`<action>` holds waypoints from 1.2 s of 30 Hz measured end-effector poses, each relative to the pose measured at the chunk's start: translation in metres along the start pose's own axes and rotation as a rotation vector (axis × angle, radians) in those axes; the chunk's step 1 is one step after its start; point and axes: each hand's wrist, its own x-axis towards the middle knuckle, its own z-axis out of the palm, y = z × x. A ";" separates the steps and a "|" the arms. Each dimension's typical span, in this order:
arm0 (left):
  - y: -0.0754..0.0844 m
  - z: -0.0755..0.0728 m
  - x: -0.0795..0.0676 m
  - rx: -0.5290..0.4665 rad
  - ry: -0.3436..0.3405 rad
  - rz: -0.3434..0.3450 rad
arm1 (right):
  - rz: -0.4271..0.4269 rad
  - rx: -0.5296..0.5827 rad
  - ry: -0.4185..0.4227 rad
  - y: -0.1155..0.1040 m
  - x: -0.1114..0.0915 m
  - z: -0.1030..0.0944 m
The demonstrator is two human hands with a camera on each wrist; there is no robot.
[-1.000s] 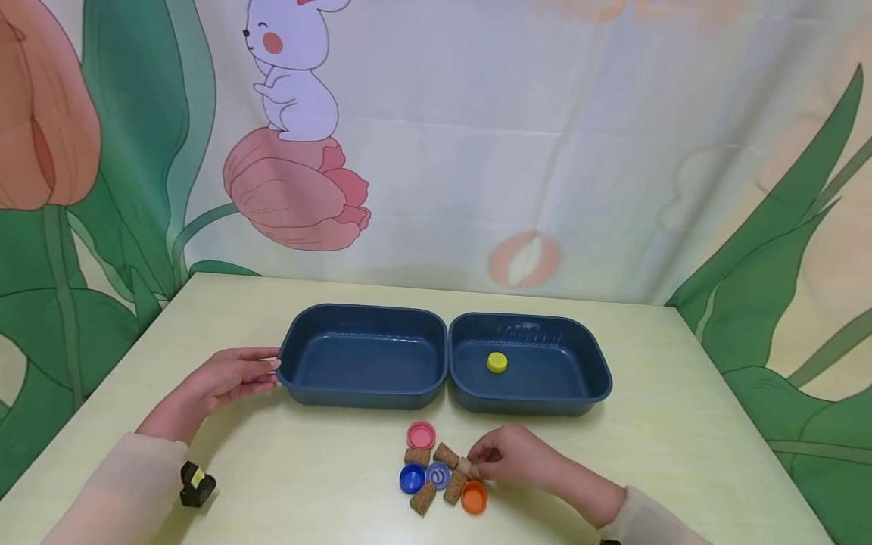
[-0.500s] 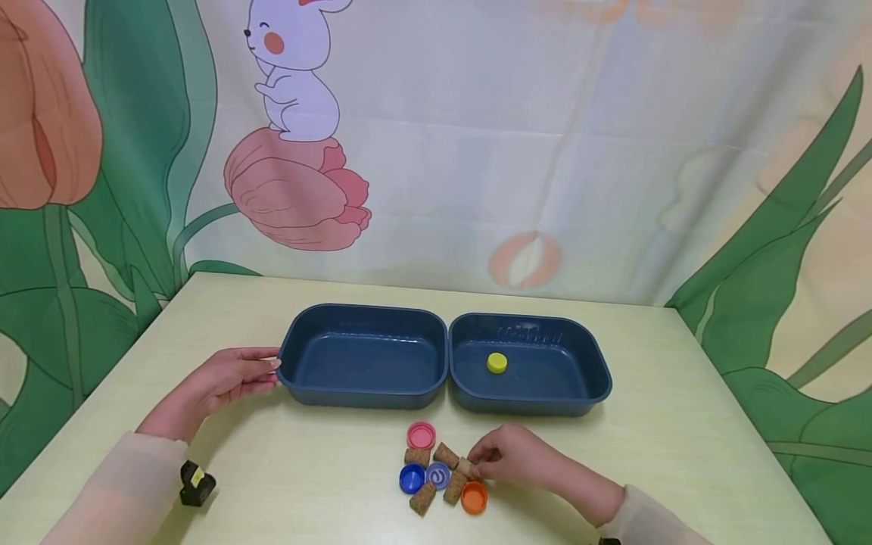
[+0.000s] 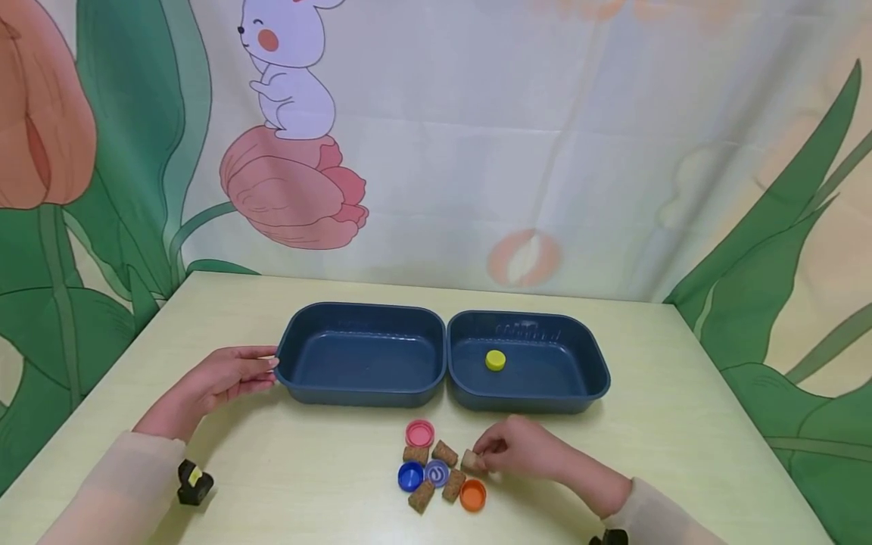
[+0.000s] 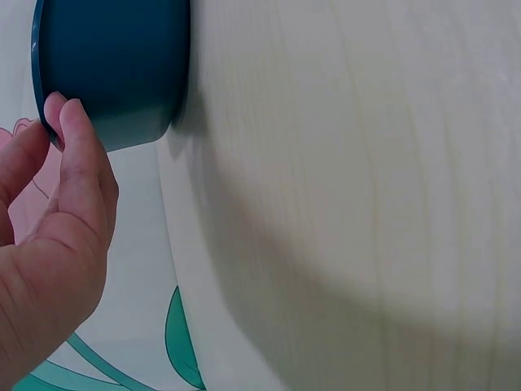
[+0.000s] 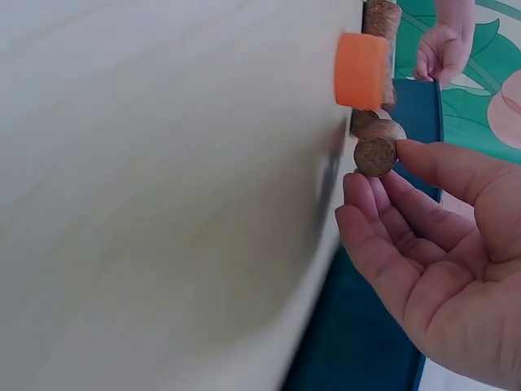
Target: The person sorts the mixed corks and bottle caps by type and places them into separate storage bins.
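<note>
Nearest us: orange cap (image 3: 473, 495), blue cap (image 3: 410, 477) and loose corks (image 3: 421, 497), all bunched on the table (image 3: 300, 469). Just past the orange cap, right hand (image 3: 527, 450) pinches one cork (image 5: 375, 155), held narrow — we can't tell if it clears the table. Shallow fingertip hold, so we could see it twist out, or knock neighbours if dragged sideways. Farther out, left hand (image 3: 221, 382) touches left tray (image 3: 361, 367), fingers nearly straight — a hard push could shove it into right tray (image 3: 552, 375), yellow cap (image 3: 495, 360) inside.
</note>
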 end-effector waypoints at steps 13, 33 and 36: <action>0.001 0.000 0.000 0.013 0.020 -0.001 | 0.011 -0.038 -0.014 -0.014 -0.005 -0.032; 0.000 0.001 -0.001 -0.001 0.016 0.011 | 0.020 -0.120 0.063 -0.048 0.003 -0.102; 0.001 0.001 -0.001 -0.012 0.012 0.012 | 0.024 -0.122 0.069 -0.051 0.007 -0.109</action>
